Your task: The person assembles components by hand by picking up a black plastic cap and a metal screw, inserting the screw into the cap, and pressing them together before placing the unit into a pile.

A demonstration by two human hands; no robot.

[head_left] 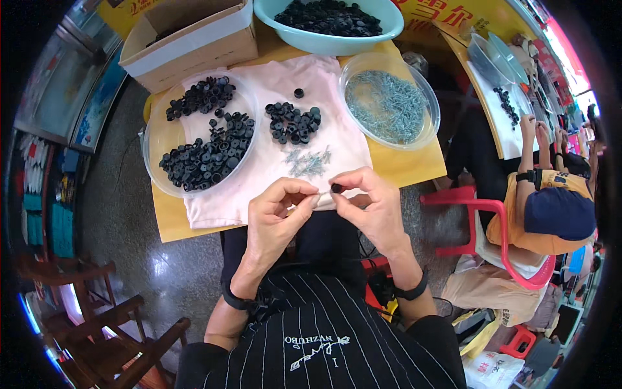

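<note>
The yellow counter [424, 163] carries a pink cloth [223, 209], bare along its left front up to the near edge. By that edge the left hand [275, 211] and right hand [378, 204] almost meet, pinched narrow, just nearer the body than the metal pins [308, 162]. The right's fingertips hold a black cap [336, 188], the left's a thin metal piece [324, 193] (too small to name).

Attire of the person: black top [382, 350] with thin white lengthwise stripes and white lettering [316, 340] on the chest; plain black short sleeves [204, 363]; dark trousers [329, 249]; black left wristband [236, 298]; black right wristband [413, 289].
</note>
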